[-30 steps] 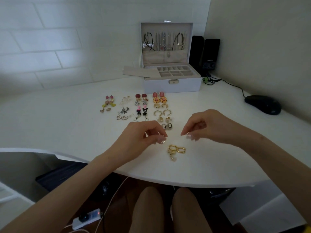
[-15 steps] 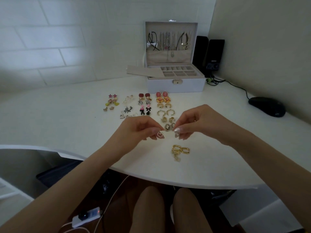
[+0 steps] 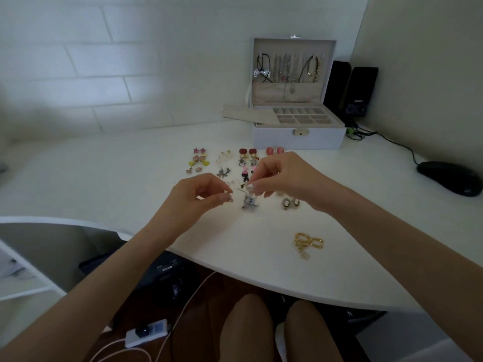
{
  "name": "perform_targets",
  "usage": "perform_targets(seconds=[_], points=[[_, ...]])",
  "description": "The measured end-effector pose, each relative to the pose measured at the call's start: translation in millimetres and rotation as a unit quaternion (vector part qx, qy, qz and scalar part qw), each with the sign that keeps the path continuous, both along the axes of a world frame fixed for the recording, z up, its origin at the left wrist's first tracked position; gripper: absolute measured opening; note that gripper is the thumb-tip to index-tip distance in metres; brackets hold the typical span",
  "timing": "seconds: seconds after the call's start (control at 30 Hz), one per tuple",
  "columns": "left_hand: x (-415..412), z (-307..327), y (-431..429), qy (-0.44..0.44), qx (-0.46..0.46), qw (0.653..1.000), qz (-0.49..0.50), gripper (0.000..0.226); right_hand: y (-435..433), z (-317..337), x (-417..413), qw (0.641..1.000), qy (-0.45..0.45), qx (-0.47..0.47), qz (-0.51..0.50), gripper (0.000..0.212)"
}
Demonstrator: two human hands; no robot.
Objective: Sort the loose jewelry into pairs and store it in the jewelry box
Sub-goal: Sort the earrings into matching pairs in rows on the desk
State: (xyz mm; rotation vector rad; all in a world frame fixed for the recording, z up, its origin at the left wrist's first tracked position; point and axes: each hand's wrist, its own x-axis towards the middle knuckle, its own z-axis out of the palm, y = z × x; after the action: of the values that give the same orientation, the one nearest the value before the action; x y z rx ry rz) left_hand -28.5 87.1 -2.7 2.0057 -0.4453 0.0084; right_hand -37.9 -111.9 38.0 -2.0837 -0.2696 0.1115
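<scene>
The jewelry box stands open at the back of the white table, lid upright with necklaces hanging inside it. In front of the box, pairs of earrings lie in rows. Both hands hover over the near end of those rows, toward the person. The right hand has its thumb and forefinger closed tight on the hook of a grey dangling earring, which hangs blurred below the fingertips, just above the table. The left hand, a little further from the box and close beside the grey earring, has curled fingers that pinch a small pale piece (too small to tell what it is). Nearer the table edge, well apart from the box, two gold hoop earrings lie touching. A black mouse sits to the right of the box.
</scene>
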Motion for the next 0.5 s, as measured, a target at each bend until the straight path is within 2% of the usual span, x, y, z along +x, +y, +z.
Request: perform_targets(seconds=[0.17, 0.37, 0.5], points=[[-4, 3, 15, 0.027, -0.038, 0.999, -0.011, 0.006, 19, 0, 13, 1.0, 0.015, 0.012, 0.024, 0.009], [-6, 3, 17, 0.04, -0.044, 0.997, -0.048, 0.009, 27, -2, 12, 0.991, 0.073, 0.095, 0.053, 0.008], [-11, 2, 16, 0.043, -0.076, 0.994, -0.06, 0.005, 25, -2, 8, 0.988, 0.074, 0.12, 0.062, 0.013]])
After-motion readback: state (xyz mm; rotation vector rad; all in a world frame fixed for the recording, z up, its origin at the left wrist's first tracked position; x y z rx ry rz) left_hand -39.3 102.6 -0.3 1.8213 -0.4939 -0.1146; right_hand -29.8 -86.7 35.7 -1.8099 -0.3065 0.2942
